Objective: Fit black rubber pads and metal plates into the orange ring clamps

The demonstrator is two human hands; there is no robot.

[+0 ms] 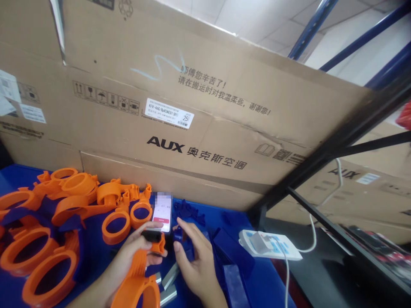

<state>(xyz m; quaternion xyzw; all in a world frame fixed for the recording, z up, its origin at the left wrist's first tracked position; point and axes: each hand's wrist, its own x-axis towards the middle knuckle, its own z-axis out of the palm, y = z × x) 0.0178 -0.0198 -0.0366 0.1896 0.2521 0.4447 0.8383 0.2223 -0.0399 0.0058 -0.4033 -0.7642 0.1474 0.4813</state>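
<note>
My left hand [131, 252] is closed around an orange tape dispenser [138, 269], its ring end hanging toward the bottom edge of the view. A black cylindrical piece [151, 235] sits at its upper end, under my left fingers. Just to the right, my right hand [197, 256] pinches a small dark blue plastic part [178, 233] between thumb and fingers, close to the dispenser's end. Whether the two touch is unclear. A phone [162, 214] with a timer on its screen stands right behind my hands.
Several orange tape dispensers [48, 256] pile up on the blue table at left. Small blue parts [189, 211] and metal pieces [168, 295] lie near my hands. A large cardboard box [205, 141] walls off the back. A white power strip [269, 244] with cables lies at right.
</note>
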